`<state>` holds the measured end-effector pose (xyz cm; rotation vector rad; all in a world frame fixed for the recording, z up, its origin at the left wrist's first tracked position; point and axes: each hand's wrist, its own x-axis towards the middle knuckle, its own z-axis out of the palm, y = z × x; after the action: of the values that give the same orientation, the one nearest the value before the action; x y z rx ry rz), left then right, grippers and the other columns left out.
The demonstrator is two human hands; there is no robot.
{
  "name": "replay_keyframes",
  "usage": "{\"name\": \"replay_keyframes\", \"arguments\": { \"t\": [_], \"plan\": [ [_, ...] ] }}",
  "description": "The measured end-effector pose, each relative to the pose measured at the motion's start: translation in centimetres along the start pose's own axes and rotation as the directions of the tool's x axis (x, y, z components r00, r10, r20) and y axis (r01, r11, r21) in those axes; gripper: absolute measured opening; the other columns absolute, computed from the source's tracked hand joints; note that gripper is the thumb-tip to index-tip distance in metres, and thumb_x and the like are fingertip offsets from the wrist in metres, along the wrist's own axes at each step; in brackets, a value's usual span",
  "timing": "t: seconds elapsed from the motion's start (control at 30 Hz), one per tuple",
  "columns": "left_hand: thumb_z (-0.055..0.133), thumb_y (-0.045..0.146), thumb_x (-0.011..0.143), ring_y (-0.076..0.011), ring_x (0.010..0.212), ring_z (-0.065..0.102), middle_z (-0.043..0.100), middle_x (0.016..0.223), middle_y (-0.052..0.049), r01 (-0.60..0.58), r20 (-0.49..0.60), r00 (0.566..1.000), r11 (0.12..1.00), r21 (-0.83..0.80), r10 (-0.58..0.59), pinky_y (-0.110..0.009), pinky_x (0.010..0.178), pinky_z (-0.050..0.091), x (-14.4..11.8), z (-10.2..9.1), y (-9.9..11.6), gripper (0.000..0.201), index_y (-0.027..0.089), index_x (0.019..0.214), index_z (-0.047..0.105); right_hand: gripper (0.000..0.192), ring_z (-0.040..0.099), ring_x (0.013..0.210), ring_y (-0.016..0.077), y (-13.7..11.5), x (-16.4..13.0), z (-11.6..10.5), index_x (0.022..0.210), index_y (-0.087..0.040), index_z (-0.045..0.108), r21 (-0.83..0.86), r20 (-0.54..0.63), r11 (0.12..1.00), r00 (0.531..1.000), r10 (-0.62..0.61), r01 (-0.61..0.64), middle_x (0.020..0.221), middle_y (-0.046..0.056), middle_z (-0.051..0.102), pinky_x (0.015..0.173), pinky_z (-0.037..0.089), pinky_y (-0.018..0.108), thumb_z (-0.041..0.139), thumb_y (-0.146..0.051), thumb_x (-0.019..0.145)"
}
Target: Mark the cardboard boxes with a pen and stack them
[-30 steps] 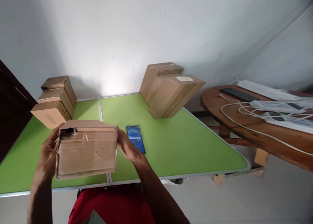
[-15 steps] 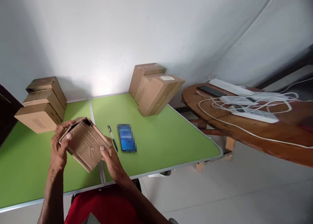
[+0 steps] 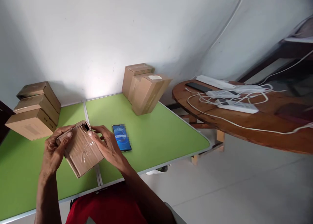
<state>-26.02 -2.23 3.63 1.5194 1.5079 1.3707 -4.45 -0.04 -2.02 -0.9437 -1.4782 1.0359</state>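
Observation:
A small brown cardboard box (image 3: 83,149) with clear tape across its face is tilted above the green table, held between both hands. My left hand (image 3: 55,146) grips its left upper edge, thumb on the near face. Around the upper right corner, by a dark gap in the cardboard, my right hand (image 3: 106,144) is closed, with thumb and fingers pinching the edge. A phone (image 3: 122,137) with a lit blue screen lies just right of that hand. The pen is hidden.
Several brown boxes (image 3: 31,123) stand at the left, and more boxes (image 3: 150,93) stand at the back middle of the green table (image 3: 168,136). On the right, a wooden table (image 3: 271,133) carries white power strips (image 3: 237,106) and tangled white cables (image 3: 212,111).
My right hand has moved from the box's lower right side up to its top right corner, and now covers the pen. The camera view has turned slightly right.

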Motion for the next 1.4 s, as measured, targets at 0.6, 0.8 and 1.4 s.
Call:
{"name": "replay_keyframes", "arguments": {
  "t": [0.6,0.8,1.4],
  "plan": [
    [0.083,0.065,0.089,-0.0400,0.113,0.075,0.084,0.115,-0.012,-0.173,-0.182,0.927,0.807,0.564,0.327,-0.057,0.106,0.054,-1.0,3.3,2.8,0.037,0.028,0.094,0.085,0.030,0.077,0.095,0.0249,-2.1,0.8,1.2,0.100,-0.021,0.080,-0.278,-0.050,0.955,0.991,-0.121,0.103,0.105,0.012,0.086,0.090,0.055,0.036,0.059,-0.035,0.116],
    [0.084,0.068,0.085,-0.0300,0.091,0.075,0.081,0.098,-0.004,-0.116,-0.172,0.956,0.848,0.517,0.236,-0.042,0.080,0.054,0.0,3.1,2.6,0.041,0.028,0.094,0.084,0.031,0.070,0.078,0.0204,-2.6,1.9,1.9,0.089,-0.022,0.075,-0.438,-0.048,0.896,0.994,-0.099,0.069,0.090,0.006,0.081,0.077,0.047,0.033,0.063,-0.034,0.115],
    [0.082,0.071,0.092,-0.0305,0.099,0.075,0.082,0.110,-0.003,-0.194,-0.135,0.950,0.873,0.448,0.280,-0.046,0.090,0.058,1.6,2.1,1.6,0.044,0.030,0.107,0.090,0.028,0.083,0.121,0.0345,6.5,-0.5,-0.9,0.124,-0.012,0.079,-0.711,-0.152,0.508,0.812,0.563,-0.485,0.124,0.026,0.085,0.091,0.059,0.036,0.065,-0.002,0.102]
  ]
}}
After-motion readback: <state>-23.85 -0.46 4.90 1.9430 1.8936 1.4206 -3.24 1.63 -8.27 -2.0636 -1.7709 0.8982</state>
